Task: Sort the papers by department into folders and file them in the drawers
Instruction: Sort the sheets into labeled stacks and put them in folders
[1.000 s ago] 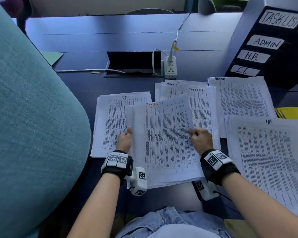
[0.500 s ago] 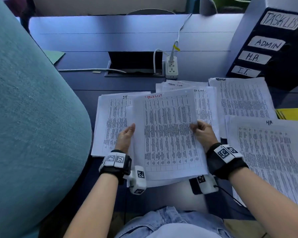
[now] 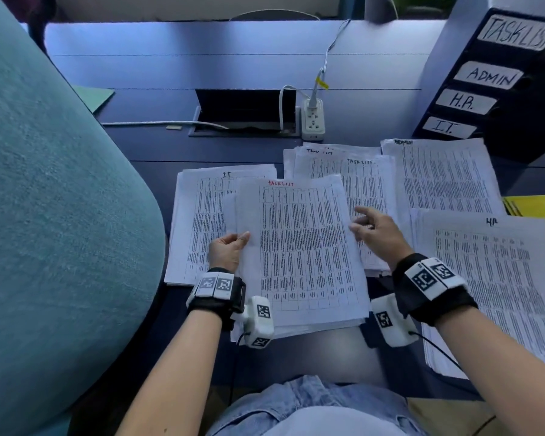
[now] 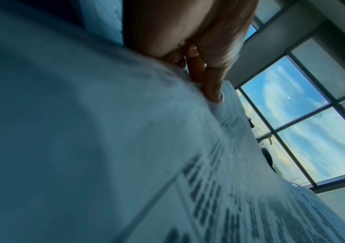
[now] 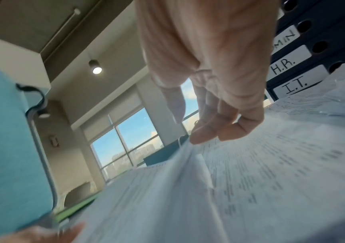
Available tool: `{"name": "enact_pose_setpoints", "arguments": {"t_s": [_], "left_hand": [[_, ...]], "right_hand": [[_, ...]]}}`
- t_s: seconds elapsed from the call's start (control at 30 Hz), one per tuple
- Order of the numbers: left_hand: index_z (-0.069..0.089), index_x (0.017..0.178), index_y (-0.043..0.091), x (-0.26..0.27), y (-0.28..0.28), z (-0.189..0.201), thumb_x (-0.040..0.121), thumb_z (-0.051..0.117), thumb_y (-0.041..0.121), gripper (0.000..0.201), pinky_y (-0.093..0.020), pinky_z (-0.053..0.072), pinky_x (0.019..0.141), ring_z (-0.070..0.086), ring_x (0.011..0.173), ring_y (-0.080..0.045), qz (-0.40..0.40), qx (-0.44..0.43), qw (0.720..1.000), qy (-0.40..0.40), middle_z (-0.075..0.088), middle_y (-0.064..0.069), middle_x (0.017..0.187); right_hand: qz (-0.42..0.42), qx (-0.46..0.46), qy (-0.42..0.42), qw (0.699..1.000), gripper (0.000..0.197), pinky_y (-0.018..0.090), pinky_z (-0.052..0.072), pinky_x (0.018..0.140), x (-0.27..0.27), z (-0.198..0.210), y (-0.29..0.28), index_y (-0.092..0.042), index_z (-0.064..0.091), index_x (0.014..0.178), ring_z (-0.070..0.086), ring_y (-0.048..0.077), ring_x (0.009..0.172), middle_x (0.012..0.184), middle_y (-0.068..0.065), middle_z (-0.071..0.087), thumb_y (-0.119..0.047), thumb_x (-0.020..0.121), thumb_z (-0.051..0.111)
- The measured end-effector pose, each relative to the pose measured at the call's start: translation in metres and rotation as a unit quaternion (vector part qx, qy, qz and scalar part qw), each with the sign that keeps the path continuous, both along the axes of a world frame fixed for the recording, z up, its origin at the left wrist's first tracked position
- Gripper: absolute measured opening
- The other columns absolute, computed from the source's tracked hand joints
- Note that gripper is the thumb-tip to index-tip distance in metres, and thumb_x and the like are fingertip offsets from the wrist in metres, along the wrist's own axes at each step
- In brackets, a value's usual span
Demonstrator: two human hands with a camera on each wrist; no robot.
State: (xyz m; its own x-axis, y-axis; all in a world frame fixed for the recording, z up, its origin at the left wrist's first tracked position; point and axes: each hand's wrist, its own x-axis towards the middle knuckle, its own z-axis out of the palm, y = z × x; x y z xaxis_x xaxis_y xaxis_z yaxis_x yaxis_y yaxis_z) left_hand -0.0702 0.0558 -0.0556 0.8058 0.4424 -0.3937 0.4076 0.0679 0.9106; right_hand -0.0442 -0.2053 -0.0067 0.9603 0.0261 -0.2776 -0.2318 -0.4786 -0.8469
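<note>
Dark desk [image 3: 170,146]: left hand [image 3: 225,251] pinches unsorted stack [image 3: 299,247], top sheet TASKLIST; right hand [image 3: 376,232] loose, empty, nearer TASKLIST pile [image 3: 359,180] up-right, long axis running away.

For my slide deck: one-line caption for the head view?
Left hand holds a TASKLIST sheet above sorted paper piles, right hand beside it.

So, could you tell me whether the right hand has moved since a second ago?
Yes. The right hand left the held stack, drifting right toward the HR pile.
</note>
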Motion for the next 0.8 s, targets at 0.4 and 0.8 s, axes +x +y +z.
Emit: {"name": "enact_pose_setpoints", "arguments": {"t_s": [0.4, 0.8], "left_hand": [[0.058, 0.065, 0.012, 0.000, 0.002, -0.003, 0.086, 0.061, 0.024, 0.024, -0.033, 0.048, 0.072, 0.052, 0.069, -0.020, 0.019, -0.018, 1.000, 0.002, 0.057, -0.005, 0.067], [0.056, 0.108, -0.006, 0.003, 0.009, -0.006, 0.092, 0.042, -0.007, 0.021, -0.019, 0.047, 0.062, 0.052, 0.069, -0.012, -0.063, 0.009, 0.998, -0.004, 0.058, -0.004, 0.086]], "right_hand": [[-0.096, -0.080, -0.040, 0.991, 0.018, 0.013, 0.042, 0.062, 0.006, -0.019, 0.009, -0.006, 0.057, 0.070, 0.053, 0.014, 0.068, 0.070, 0.004, 0.057, -0.007, 0.076, 0.074], [-0.126, 0.127, 0.023, 0.984, 0.034, 0.020, 0.039, 0.050, 0.001, -0.022, -0.022, -0.012, 0.051, 0.061, 0.048, 0.008, 0.050, 0.057, 0.001, 0.052, 0.015, 0.081, 0.050]]}}
